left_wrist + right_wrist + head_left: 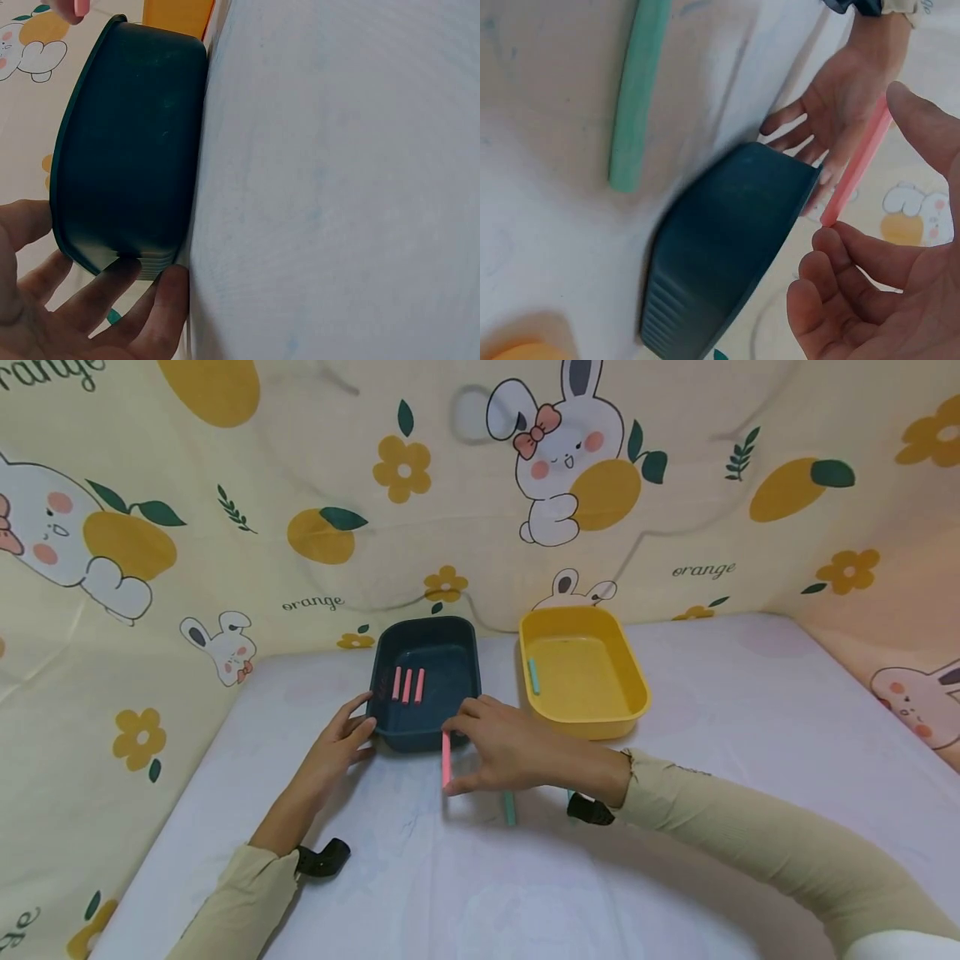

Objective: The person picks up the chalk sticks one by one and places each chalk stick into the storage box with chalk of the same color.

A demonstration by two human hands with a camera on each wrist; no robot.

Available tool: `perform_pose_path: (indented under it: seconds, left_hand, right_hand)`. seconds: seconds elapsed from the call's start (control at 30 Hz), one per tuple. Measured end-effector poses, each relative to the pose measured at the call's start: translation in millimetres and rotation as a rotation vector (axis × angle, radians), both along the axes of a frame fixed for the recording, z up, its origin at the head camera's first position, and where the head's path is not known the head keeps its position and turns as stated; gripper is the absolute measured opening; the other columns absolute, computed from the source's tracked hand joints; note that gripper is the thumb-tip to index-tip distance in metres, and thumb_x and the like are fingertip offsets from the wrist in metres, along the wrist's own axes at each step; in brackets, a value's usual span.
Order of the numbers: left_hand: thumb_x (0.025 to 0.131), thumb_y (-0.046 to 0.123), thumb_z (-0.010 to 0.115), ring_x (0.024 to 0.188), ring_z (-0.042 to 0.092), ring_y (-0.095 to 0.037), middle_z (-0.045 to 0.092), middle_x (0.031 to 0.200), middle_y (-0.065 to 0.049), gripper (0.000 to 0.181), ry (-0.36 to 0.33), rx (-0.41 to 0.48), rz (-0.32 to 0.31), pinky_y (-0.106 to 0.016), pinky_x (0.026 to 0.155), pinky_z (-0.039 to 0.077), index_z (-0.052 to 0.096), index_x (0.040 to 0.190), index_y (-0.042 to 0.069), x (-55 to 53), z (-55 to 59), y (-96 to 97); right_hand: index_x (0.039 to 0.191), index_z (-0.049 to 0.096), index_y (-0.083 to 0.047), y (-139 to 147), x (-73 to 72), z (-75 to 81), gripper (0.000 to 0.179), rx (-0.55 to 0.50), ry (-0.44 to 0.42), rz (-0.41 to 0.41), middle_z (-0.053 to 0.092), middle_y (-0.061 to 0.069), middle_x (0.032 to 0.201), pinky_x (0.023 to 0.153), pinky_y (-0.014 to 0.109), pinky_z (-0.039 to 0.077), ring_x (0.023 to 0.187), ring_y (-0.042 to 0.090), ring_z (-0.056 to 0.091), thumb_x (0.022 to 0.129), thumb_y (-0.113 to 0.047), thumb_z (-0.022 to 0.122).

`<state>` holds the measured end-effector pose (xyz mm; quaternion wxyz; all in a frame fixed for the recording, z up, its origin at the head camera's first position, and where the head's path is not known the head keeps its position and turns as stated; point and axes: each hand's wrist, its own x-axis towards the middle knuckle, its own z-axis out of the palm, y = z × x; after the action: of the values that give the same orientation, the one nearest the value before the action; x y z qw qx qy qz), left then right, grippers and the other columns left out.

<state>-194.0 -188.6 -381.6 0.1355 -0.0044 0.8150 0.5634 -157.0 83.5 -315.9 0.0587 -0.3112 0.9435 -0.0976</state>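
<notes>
Between thumb and fingertips, my right hand pinches a pink chalk stick by its two ends, at the near edge of a dark blue tray. Several pink chalk sticks lie side by side in that tray. Spread fingers of my left hand rest against the tray's left side; the left wrist view shows this hand at the tray's end wall. A green chalk stick lies on the table below my right hand, and in the right wrist view this green chalk appears close up.
A yellow tray stands right of the dark one, with a blue-green chalk stick inside. Another blue-green piece shows partly behind the right wrist. A white cloth covers the table; a printed curtain hangs behind.
</notes>
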Motion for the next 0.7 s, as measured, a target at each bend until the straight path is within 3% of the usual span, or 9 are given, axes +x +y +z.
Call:
perform_pose_path:
  seconds: [0.3,0.7]
  left_hand:
    - [0.107,0.031,0.044,0.145,0.038,-0.036,0.03,0.162,-0.017,0.057,0.002,-0.005,0.001,-0.052,0.116,0.038,0.02,0.158,0.035,-0.4,-0.6,-0.3]
    - [0.107,0.032,0.045,0.145,0.038,-0.036,0.031,0.161,-0.017,0.058,0.0,0.007,-0.013,-0.053,0.116,0.038,0.019,0.158,0.035,-1.5,-1.5,-2.7]
  right_hand:
    - [0.138,0.058,-0.023,-5.6,-12.6,6.3,0.078,-0.007,-0.014,0.007,0.056,-0.002,0.129,0.083,0.025,0.052,0.108,0.011,0.049,0.077,-0.069,0.072]
    - [0.14,0.056,-0.023,-9.4,-36.0,11.3,0.078,0.003,-0.017,0.001,0.056,0.001,0.131,0.092,0.029,0.054,0.112,0.015,0.051,0.078,-0.068,0.072]
